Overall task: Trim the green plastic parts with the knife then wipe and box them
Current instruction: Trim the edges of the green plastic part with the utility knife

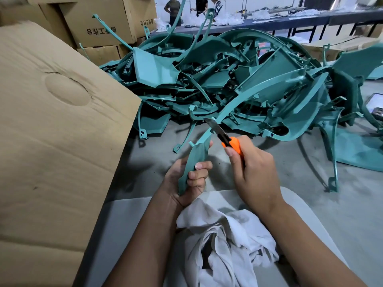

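My left hand (191, 179) grips the lower end of a long curved green plastic part (196, 156) that rises toward the pile. My right hand (251, 172) holds an orange utility knife (232, 145). Its extended metal blade (215, 127) rests against the part's edge, just above my left thumb. A white cloth (226, 241) lies bunched on my lap below both hands. The big cardboard box (53, 131) stands at my left with its flap raised.
A large heap of green plastic parts (228, 79) covers the grey floor ahead, with more parts (356, 141) at the right. Stacked cardboard cartons (99, 23) stand at the back left. Three people stand by a long table (290, 19) in the distance.
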The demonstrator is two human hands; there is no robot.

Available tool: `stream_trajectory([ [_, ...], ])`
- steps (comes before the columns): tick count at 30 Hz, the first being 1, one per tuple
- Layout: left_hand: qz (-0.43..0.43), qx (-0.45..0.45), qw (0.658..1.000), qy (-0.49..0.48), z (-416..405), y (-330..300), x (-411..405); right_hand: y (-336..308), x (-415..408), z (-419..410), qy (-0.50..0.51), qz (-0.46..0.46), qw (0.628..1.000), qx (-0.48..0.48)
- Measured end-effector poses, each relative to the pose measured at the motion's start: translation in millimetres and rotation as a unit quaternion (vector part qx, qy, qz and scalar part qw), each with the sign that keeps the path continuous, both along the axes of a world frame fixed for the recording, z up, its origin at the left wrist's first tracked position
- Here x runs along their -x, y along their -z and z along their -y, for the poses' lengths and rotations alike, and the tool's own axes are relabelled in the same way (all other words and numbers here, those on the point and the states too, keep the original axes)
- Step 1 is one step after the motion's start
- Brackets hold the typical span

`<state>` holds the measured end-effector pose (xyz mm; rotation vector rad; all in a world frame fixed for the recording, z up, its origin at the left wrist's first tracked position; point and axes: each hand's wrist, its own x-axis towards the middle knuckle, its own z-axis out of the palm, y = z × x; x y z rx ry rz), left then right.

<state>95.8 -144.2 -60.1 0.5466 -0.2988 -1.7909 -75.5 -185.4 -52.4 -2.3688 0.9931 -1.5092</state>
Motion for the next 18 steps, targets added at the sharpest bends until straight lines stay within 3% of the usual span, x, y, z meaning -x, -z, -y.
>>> stream_trajectory([
  [6,-0.006,-0.005,1.000,-0.001,1,-1,-1,2,0,-3,-0.065,-0.025,0.998,0.000],
  [11,0.027,-0.008,0.999,-0.030,-1,-7,-1,1,4,3,0.016,0.000,1.000,0.004],
  [18,0.073,-0.011,0.989,-0.126,2,-16,3,2,3,-4,-0.071,-0.020,0.997,0.029],
])
